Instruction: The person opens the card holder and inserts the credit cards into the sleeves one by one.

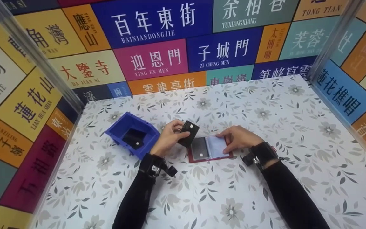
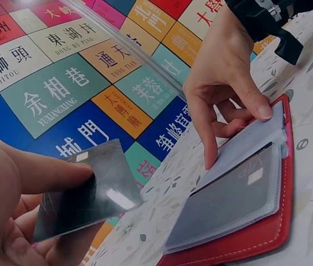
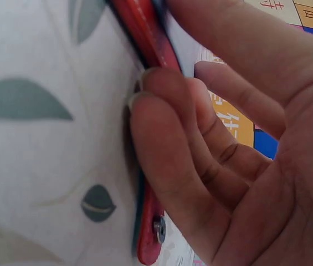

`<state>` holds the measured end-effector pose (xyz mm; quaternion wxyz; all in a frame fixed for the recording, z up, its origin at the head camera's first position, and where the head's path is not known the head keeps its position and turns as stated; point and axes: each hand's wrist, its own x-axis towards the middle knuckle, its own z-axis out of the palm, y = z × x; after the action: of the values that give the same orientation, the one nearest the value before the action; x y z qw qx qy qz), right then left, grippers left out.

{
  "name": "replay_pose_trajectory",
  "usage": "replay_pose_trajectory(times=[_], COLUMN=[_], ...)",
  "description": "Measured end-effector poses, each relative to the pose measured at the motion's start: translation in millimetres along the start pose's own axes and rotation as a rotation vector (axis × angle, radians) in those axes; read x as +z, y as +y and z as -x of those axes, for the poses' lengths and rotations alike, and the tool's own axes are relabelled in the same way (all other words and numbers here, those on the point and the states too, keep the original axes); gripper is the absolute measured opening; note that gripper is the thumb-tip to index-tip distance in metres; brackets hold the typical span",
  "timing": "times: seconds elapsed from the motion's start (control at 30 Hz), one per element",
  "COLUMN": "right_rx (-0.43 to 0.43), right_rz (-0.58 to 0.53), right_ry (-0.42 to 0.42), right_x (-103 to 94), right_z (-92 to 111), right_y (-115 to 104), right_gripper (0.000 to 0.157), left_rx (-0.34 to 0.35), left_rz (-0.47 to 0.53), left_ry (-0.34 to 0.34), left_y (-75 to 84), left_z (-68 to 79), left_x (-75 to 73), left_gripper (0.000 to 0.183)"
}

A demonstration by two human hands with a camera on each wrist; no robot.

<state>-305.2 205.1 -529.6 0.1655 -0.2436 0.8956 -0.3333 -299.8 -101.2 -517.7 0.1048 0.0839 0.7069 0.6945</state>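
Observation:
My left hand [image 1: 171, 135] pinches a black bank card [image 1: 190, 129] with a chip, thumb on its face. In the left wrist view the same card [image 2: 98, 185] is tilted in the air, apart from the red card holder [image 2: 282, 224]. That holder lies open on the table, a dark card [image 1: 199, 149] inside its left clear sleeve. My right hand [image 1: 241, 138] grips the holder's right side, thumb on the near part of the clear sleeve [image 1: 216, 147] and a finger at the far edge. Seen from the right wrist, curled fingertips [image 3: 159, 127] meet the red cover [image 3: 150, 227].
A blue plastic bin [image 1: 149, 128] stands left of my left hand, with black cards [image 1: 133, 137] in it. The table [image 1: 230, 194] has a floral cover. Walls of coloured sign panels [image 1: 152, 58] rise behind and at both sides.

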Motion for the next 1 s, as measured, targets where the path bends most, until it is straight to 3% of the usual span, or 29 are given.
replay_pose_trajectory(times=[0.17,0.47,0.7,0.9,1.0], right_rx=[-0.023,-0.021,-0.002,0.009,0.002], right_rz=[0.0,-0.006,-0.025,-0.006,-0.002], right_ry=[-0.012,-0.017,-0.023,-0.012,-0.011], right_x=[0.1,1.9,1.9,0.6,0.5], right_z=[0,-2,-1,0,-1], right_y=[1,5,5,3,4], right_gripper=[0.071,0.07,0.071,0.073,0.073], left_rx=[0.006,-0.035,0.084,0.045,0.08], left_rz=[0.044,0.021,-0.224,-0.258,-0.339], left_ry=[-0.049,0.05,0.122,0.078,0.084], left_y=[-6.5,-26.5,-35.0,-34.9,-34.1], left_z=[2.3,2.9,2.4,2.9,3.4], left_x=[9.1,35.8,46.9,50.2,53.8], left_gripper=[0.049,0.031,0.029,0.028,0.028])
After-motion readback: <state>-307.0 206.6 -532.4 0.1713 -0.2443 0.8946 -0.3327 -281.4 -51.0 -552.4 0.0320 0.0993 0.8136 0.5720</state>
